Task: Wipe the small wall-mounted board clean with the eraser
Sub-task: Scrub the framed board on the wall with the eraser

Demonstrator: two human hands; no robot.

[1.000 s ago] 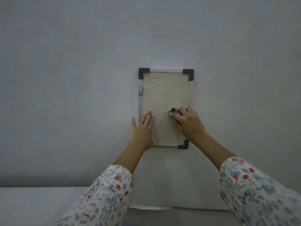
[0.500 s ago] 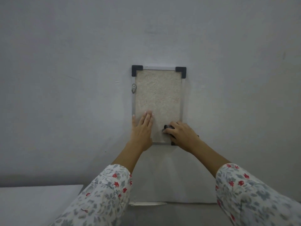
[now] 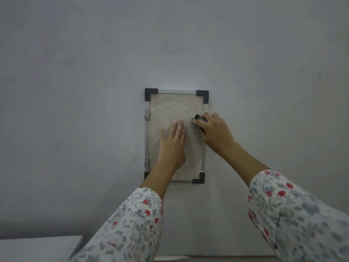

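A small upright board (image 3: 170,108) with a pale speckled face, a silver frame and black corner caps hangs on the grey wall. My left hand (image 3: 172,144) lies flat on its middle, fingers straight and pointing up. My right hand (image 3: 214,132) grips a small dark eraser (image 3: 198,119) against the board's right side, a little above mid-height. Most of the eraser is hidden under my fingers.
Two small metal clips (image 3: 147,114) sit on the board's left frame edge. A pale flat surface (image 3: 37,248) shows at the bottom left, below the wall. The bare grey wall (image 3: 75,91) surrounds the board on every side.
My right hand has carried the eraser up from the board's lower right corner to its upper right side. My left hand has slid further onto the board face.
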